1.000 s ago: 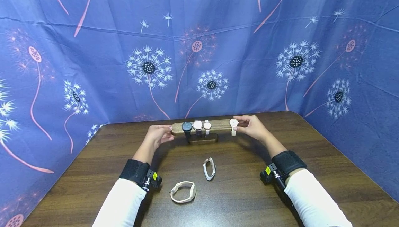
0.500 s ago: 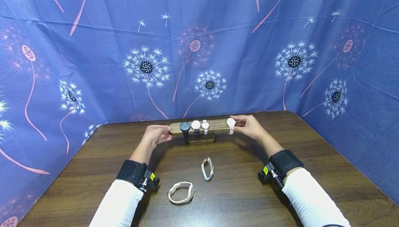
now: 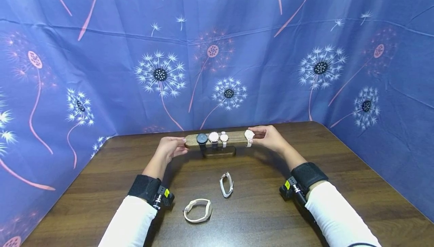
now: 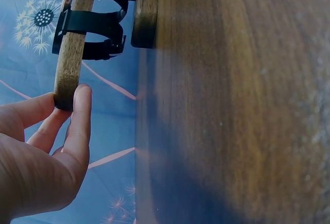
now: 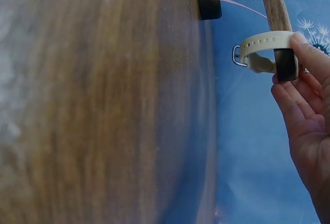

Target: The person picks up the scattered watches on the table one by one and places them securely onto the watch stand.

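A wooden stand bar point(image 3: 234, 137) on a dark base point(image 3: 220, 151) carries a black watch point(image 3: 202, 138), a pink-faced watch point(image 3: 213, 137) and a small white watch point(image 3: 223, 137) side by side. My left hand point(image 3: 181, 145) grips the bar's left end; in the left wrist view the thumb and fingers of this hand point(image 4: 64, 103) close round the bar's tip point(image 4: 69, 64). My right hand point(image 3: 255, 135) pinches a cream watch point(image 3: 249, 134) threaded on the bar's right end. The right wrist view shows its strap point(image 5: 263, 44) looped round the bar point(image 5: 273, 2), my right hand point(image 5: 294, 59) on it.
Two loose pale watches lie on the brown table point(image 3: 305, 217) in front of the stand, one point(image 3: 226, 184) at centre and one point(image 3: 198, 210) nearer me. Blue dandelion-print cloth point(image 3: 101, 69) walls the table at the back and both sides.
My right hand has slid the cream watch a little leftward along the bar, toward the other watches. My left hand keeps its hold on the bar's left end.
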A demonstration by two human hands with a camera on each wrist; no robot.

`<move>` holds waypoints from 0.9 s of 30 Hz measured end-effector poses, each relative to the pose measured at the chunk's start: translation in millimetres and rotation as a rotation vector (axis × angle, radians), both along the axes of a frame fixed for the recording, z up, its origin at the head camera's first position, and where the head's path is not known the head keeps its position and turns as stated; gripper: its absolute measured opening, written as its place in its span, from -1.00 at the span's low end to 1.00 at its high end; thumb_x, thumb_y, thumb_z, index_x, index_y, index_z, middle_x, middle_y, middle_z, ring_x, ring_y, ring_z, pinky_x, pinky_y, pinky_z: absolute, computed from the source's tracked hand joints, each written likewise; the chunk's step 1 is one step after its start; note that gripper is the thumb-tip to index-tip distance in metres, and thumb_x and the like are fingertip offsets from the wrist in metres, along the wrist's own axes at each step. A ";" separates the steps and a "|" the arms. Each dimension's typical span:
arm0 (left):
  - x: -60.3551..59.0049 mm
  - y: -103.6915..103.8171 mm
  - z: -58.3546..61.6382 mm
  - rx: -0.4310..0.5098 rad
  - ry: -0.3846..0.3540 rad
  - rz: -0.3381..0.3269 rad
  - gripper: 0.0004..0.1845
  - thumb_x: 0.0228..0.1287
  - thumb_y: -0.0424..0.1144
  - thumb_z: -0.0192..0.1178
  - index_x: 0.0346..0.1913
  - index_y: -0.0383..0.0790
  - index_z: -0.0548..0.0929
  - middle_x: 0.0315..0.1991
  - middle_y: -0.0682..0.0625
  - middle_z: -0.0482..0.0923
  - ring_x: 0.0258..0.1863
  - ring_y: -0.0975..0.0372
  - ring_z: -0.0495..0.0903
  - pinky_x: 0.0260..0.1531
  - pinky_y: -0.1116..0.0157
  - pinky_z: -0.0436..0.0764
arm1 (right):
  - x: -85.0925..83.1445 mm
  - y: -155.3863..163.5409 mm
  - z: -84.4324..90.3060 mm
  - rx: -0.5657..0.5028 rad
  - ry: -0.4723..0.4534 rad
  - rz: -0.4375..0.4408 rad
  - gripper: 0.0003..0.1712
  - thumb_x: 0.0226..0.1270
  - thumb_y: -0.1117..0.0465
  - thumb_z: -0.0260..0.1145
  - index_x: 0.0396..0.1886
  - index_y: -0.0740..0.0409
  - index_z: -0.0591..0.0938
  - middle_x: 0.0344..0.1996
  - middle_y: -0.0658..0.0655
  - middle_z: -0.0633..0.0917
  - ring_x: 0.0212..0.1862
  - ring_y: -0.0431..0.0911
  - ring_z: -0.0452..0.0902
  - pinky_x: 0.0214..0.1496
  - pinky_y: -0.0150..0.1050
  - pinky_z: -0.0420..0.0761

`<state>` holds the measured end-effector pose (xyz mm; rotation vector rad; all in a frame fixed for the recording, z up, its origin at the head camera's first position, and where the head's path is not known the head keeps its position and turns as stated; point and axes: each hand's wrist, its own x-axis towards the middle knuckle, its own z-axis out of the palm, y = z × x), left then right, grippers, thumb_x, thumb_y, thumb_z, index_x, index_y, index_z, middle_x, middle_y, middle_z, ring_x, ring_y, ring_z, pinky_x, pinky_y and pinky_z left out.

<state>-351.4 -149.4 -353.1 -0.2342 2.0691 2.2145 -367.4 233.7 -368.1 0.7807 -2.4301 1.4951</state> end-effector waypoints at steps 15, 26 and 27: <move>-1.5 0.8 -0.3 0.000 -0.009 0.023 -0.67 0.28 -0.50 0.19 0.09 -0.55 0.53 -0.47 -0.12 0.63 -0.57 0.21 0.67 -0.40 0.32 0.71 | -5.5 -5.1 6.5 0.160 0.087 -0.035 -0.49 0.01 0.32 0.55 0.00 0.39 0.65 -0.25 0.17 0.75 -0.20 -0.10 0.66 -0.17 -0.31 0.63; -2.5 1.8 -1.7 0.022 0.002 0.026 -0.71 0.26 -0.51 0.19 0.03 -0.55 0.54 -0.50 -0.10 0.63 -0.57 0.22 0.66 -0.42 0.31 0.71 | -5.3 -11.2 12.5 0.256 0.098 -0.082 -0.48 -0.03 0.28 0.59 -0.01 0.31 0.68 -0.21 0.15 0.74 -0.26 -0.10 0.61 -0.23 -0.26 0.60; -2.5 1.8 -1.7 0.021 0.001 0.028 -0.70 0.26 -0.52 0.19 0.04 -0.55 0.54 -0.50 -0.10 0.63 -0.57 0.22 0.66 -0.42 0.32 0.71 | -5.9 -11.8 12.9 0.263 0.104 -0.081 -0.48 -0.03 0.28 0.60 -0.01 0.31 0.68 -0.21 0.14 0.75 -0.28 -0.12 0.61 -0.26 -0.27 0.60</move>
